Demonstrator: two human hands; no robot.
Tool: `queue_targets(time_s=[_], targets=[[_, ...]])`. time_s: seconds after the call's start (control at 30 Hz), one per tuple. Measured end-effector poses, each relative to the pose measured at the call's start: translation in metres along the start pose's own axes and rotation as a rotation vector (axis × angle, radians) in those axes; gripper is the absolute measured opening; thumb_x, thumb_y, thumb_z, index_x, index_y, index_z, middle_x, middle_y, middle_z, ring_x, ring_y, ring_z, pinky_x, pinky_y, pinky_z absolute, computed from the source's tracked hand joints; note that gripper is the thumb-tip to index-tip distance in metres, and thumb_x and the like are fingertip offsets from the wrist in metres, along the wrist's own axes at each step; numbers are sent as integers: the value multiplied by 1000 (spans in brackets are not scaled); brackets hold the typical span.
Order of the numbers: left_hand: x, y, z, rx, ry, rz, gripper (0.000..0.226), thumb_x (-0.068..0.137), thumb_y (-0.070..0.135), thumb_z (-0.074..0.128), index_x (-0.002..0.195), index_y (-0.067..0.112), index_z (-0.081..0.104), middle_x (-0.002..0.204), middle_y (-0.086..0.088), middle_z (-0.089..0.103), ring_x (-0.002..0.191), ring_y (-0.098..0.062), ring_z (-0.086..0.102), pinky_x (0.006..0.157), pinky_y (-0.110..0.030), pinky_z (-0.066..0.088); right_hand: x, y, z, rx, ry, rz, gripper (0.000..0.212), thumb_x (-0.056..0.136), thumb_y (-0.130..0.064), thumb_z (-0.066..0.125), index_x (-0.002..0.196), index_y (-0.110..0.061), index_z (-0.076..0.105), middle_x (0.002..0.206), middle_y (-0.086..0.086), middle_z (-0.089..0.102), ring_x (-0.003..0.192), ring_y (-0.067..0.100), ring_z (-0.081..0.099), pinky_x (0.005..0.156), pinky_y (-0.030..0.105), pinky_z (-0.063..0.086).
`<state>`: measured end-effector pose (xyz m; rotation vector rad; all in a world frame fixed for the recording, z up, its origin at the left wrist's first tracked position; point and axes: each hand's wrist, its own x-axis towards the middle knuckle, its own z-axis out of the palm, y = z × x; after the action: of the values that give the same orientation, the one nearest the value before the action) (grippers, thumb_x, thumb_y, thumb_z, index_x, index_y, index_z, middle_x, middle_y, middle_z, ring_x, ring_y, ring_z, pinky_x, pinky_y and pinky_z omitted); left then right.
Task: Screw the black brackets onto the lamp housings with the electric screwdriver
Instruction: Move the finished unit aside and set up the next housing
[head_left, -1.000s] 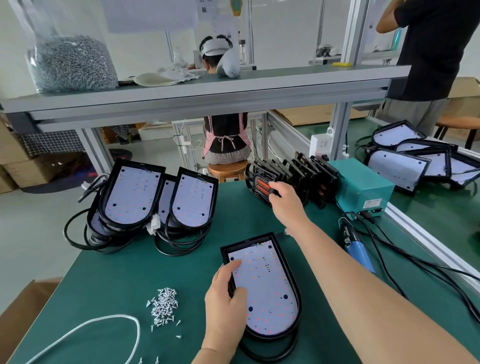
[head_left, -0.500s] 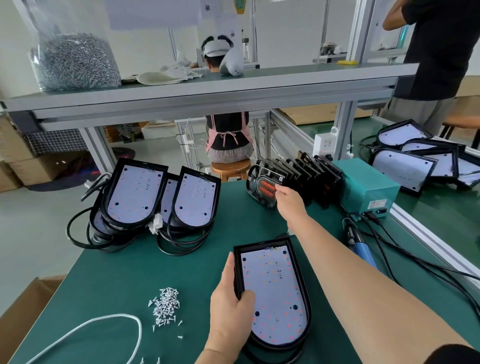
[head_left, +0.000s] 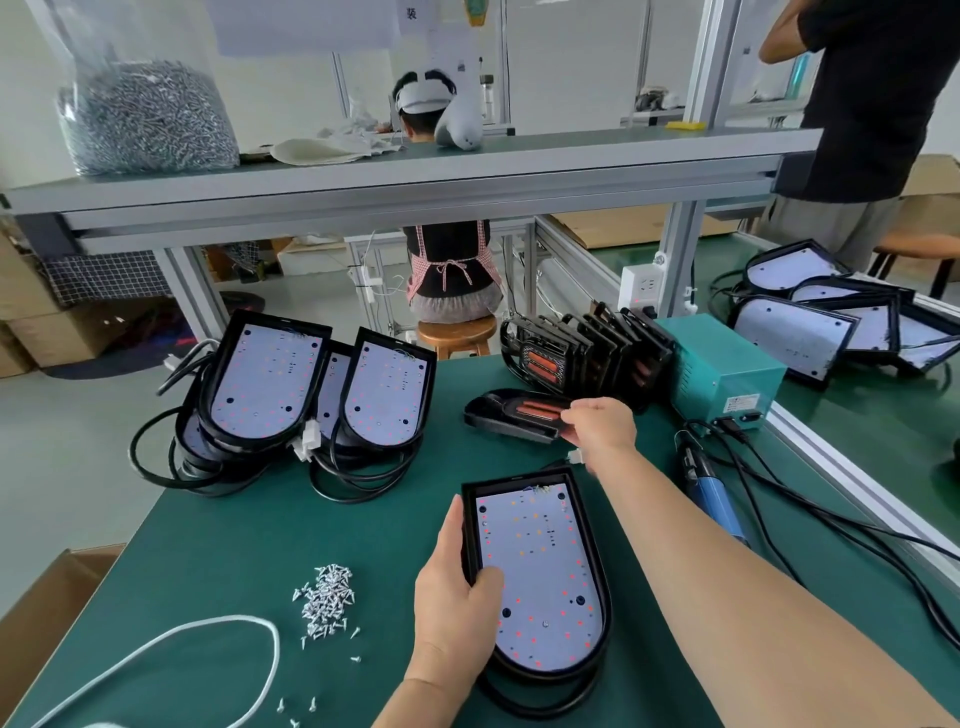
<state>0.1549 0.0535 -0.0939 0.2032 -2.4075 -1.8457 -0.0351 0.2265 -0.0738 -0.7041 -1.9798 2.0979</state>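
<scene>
Lamp housing (head_left: 540, 577) front-centre; screws (head_left: 326, 603) left; bracket (head_left: 514, 415) behind; screwdriver (head_left: 711, 493) right.

Bare left hand (head_left: 457, 597), bare right hand (head_left: 605, 426), forearms uncovered, nails seemingly trimmed short.

A black lamp housing (head_left: 540, 577) is laid flat, LED board up. One black bracket (head_left: 511, 418), orange-ribbed, is held tilted just beyond it; further brackets (head_left: 582, 348) are stood in a row behind. The blue electric screwdriver (head_left: 714, 501), seemingly untouched, is laid rightward.
</scene>
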Motion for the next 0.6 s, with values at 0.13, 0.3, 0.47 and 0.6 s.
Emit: queue_targets(time_s=[0.13,0.3,0.47,0.6], targets=[[0,0,0,-5,4,-1,78,82,-8,49,151,28,40,95,56,54,83,25,56,63,2,41,-2,-9,-3,96,-53,34,27,81,17,62,62,-2,58,78,15,62,80,34,69,80,45,62],[2,-4,1,-32,24,5,77,82,-10,47,148,31,43,89,52,59,73,23,57,59,1,42,-9,-39,-16,52,-69,-38,34,88,8,58,121,8,65,112,28,67,88,26,57,88,43,56],[5,-7,3,-106,65,27,55,97,5,51,140,39,47,102,53,57,103,25,54,77,6,37,-33,-72,-35,13,-330,-246,24,95,6,55,94,-10,73,79,4,77,64,16,71,54,21,51],[7,-9,4,-191,79,-16,42,104,12,47,141,30,52,123,34,62,116,20,51,99,-6,37,-44,-72,-41,-272,-570,-365,20,95,-1,63,93,-15,77,86,5,78,78,16,71,71,25,54]])
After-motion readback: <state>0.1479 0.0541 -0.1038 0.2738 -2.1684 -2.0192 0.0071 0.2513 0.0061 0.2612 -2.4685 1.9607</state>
